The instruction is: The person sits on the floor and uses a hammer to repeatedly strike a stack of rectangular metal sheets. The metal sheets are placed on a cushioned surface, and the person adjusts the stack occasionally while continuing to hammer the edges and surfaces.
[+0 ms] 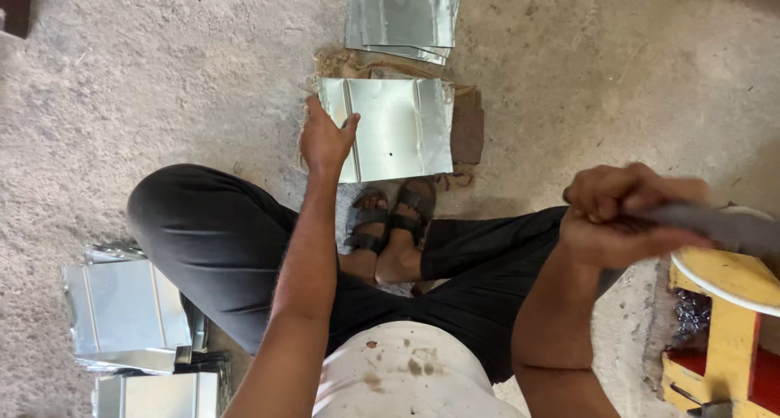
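A shiny folded metal sheet (400,128) lies on a brown block (467,127) on the floor in front of my feet. My left hand (324,138) presses on the sheet's left edge, thumb on top. My right hand (621,215) is raised at the right, fist closed around a dark grey tool handle (719,223) that is blurred; the tool's head is out of sight.
A stack of similar metal sheets (404,16) lies beyond the block. More bent sheets (130,308) are piled at my left knee. A yellow stool with a white disc (727,284) stands at the right. I sit low with sandalled feet (392,217) on rough concrete.
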